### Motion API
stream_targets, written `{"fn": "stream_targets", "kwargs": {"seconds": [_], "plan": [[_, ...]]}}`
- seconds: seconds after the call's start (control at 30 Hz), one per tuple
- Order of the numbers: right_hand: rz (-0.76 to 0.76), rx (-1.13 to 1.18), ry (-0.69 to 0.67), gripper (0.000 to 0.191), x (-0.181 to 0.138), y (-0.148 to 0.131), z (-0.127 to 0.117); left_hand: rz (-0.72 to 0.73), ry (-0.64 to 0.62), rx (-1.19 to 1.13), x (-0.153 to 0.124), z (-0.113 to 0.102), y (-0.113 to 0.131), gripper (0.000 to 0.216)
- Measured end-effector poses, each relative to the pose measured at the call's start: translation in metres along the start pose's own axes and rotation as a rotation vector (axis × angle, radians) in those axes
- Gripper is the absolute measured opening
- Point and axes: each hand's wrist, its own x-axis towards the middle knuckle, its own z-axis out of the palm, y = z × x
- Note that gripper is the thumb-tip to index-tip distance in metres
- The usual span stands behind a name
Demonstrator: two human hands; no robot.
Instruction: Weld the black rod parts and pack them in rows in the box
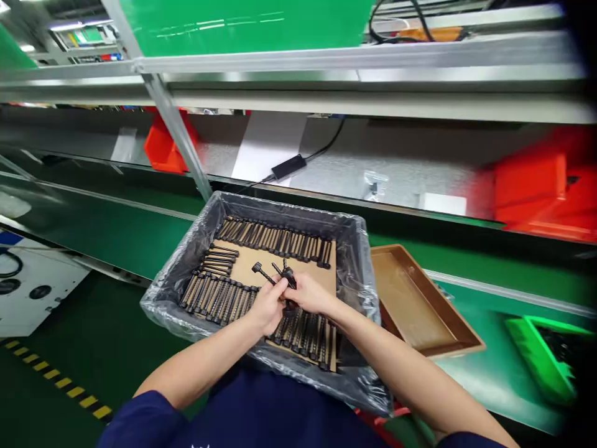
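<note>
A box lined with grey plastic film [354,242] holds rows of dark bolts [275,239] laid on brown cardboard. Both hands meet over its middle. My left hand [268,305] is closed round the shaft of a dark bolt [260,271] whose head sticks out to the upper left. My right hand [310,292] is closed on a few dark bolts [285,271], their heads fanning out above the fingers. More bolts lie in rows under and beside both hands.
A shallow brown tray [420,305] sits right of the box. A green bin [541,354] stands at the far right on the green conveyor belt [116,230]. Red bins [163,146] and a black power adapter [288,167] lie beyond, under a metal shelf frame [177,130].
</note>
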Motion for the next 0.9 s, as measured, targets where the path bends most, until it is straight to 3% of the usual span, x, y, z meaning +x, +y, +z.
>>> {"fn": "stream_targets", "kwargs": {"seconds": [0.1, 0.27, 0.37, 0.47, 0.63, 0.8, 0.9], "plan": [[0.005, 0.011, 0.015, 0.013, 0.037, -0.016, 0.029, 0.009, 0.038, -0.084, 0.000, -0.038, 0.030, 0.034], [-0.028, 0.135, -0.076, 0.016, 0.089, -0.042, 0.067, 0.003, 0.068, -0.073, 0.009, -0.094, 0.089, 0.031], [-0.026, 0.191, -0.012, 0.022, 0.111, -0.050, 0.084, -0.024, 0.100, -0.102, 0.019, -0.120, 0.117, 0.023], [-0.004, 0.259, 0.079, 0.025, 0.127, -0.056, 0.097, -0.073, 0.080, -0.096, 0.029, -0.135, 0.135, 0.019], [0.144, 0.394, 0.212, 0.022, 0.147, -0.065, 0.111, -0.098, 0.021, -0.079, 0.039, -0.138, 0.147, 0.020], [0.129, 0.233, 0.449, 0.028, 0.174, -0.049, 0.100, 0.092, 0.261, -0.096, 0.034, -0.157, 0.170, 0.020], [0.148, 0.212, 0.477, 0.027, 0.199, -0.029, 0.090, 0.208, 0.329, -0.116, 0.025, -0.178, 0.188, 0.021]]}}
